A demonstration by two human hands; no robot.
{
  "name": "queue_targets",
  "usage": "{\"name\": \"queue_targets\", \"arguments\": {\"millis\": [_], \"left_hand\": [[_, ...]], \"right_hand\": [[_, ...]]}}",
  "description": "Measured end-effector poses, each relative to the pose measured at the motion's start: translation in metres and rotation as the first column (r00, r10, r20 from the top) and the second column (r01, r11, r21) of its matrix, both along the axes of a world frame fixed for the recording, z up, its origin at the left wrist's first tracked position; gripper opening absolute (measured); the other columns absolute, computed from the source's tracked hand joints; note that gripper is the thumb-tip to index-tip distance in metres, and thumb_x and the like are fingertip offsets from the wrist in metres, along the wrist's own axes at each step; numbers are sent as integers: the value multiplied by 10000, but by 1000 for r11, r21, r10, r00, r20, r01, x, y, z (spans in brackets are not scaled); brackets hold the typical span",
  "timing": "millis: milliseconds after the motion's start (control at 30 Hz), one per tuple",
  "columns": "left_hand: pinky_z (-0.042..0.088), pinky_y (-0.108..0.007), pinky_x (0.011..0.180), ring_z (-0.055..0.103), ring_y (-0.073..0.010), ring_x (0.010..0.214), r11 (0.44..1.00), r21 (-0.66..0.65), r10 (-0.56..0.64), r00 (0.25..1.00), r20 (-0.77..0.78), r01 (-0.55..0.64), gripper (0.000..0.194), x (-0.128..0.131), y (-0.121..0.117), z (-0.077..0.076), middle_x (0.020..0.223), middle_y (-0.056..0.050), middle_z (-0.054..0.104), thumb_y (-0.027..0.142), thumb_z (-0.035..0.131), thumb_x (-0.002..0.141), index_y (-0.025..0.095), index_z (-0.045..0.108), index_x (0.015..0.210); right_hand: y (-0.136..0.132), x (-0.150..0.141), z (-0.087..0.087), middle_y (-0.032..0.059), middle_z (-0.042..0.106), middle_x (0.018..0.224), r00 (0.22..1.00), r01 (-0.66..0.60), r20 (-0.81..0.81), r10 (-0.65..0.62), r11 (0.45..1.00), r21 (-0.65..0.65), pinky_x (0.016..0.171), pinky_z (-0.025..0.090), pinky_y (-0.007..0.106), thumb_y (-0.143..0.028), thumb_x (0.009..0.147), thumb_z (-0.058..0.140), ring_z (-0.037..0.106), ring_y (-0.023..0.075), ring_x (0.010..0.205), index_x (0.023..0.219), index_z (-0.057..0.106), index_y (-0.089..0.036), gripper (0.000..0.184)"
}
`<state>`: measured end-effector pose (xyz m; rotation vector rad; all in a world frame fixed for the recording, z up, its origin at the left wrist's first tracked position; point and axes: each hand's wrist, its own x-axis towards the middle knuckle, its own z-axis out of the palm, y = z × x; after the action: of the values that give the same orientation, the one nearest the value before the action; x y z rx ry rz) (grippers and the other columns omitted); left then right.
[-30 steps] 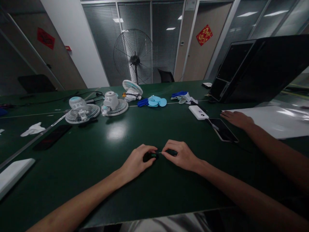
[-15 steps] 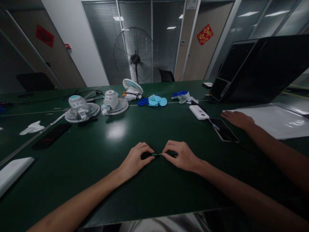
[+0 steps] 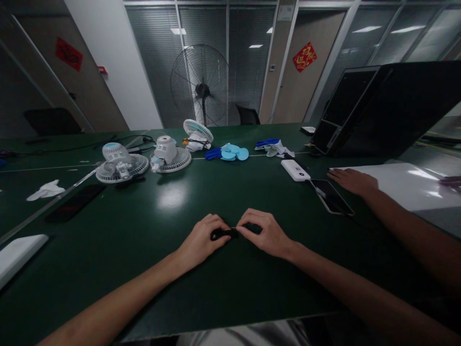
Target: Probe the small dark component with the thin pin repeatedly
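Near the front middle of the green table, my left hand is closed around a small dark device, partly covered by the fingers. My right hand pinches a slim screwdriver with a dark handle. Its thin metal shaft points left at the device, just past my fingertips. I cannot tell whether the tip touches it.
At the right, another person's hand rests by a white sheet. A white power bank is cabled to a phone. Small fans, blue gloves and light-blue discs lie farther back. A large black case stands right.
My right hand and the screwdriver have moved slightly left, closer to my left hand. The green circuit board visible on the device before no longer shows; that part looks black now.
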<state>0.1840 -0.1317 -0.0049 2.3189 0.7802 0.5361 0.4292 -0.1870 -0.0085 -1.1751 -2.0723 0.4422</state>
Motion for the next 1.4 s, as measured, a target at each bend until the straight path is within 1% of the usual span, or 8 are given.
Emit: {"name": "queue_targets", "arguments": {"millis": [200,367,500,633,800,1033,1233,1400], "left_hand": [[492,-348,962,606,-206,1092,1000,8,-26,999,-19,26,185,-8,-4,-3,1163,-37,672,299,638,995,270,707,1165],[490,-354,1028,612,-207,1155,999,18,-45,996,-73,47,252,-45,3,-3,1235,-61,654,348,509,1057,281,675,1235],[512,-381,1004,640,-253,1135,979,86,194,974,-117,-185,349,-107,45,-1,1226,-85,670,488,519,1018,254,703,1200],[539,-376,911,668,-296,1047,838,157,542,829,-138,-522,661,-182,94,1,1169,-103,694,762,581,840,220,710,1196],[540,-390,902,674,-306,1016,749,151,662,736,-143,-645,865,-235,117,4,1095,-73,724,936,548,698,226,689,1171],[556,-361,931,704,-287,1069,785,39,613,767,-192,-618,926,-259,120,12,1211,-52,753,911,680,595,240,692,1234],[527,-385,968,688,-303,1050,777,76,623,746,-236,-625,822,-262,119,19,1053,15,779,999,600,514,314,766,938],[547,-336,890,703,-264,958,789,120,611,752,-247,-602,764,-257,115,24,988,7,779,966,573,592,282,765,872]], "right_hand": [[-1,23,2,50,717,1004,999,53,-5,-53,999,-7,799,562,328,-310,1011,651,689,191,884,1013,738,-212,131],[-1,24,3,51,717,1020,999,37,-2,-37,999,-29,784,573,312,-317,1016,652,687,182,895,1024,739,-208,139],[-2,25,0,49,713,1051,1000,23,0,-23,999,-41,791,578,309,-309,1022,645,687,175,905,1049,737,-213,136],[-3,25,-1,50,710,1058,999,36,0,-36,999,-36,794,577,318,-313,1020,649,686,178,906,1051,736,-214,136],[-3,23,1,51,713,1057,999,41,10,-40,998,-39,786,580,312,-315,1023,645,687,178,911,1047,739,-211,143],[0,23,1,46,714,1047,999,35,15,-35,998,-44,766,577,302,-305,1019,648,687,176,903,1049,736,-216,129],[-3,25,1,49,711,1051,999,34,11,-34,999,-40,779,577,313,-312,1019,648,684,179,901,1054,736,-215,135],[-4,25,2,45,706,1048,999,40,7,-40,998,-39,795,580,315,-319,1019,647,683,177,903,1043,734,-218,135]]}}
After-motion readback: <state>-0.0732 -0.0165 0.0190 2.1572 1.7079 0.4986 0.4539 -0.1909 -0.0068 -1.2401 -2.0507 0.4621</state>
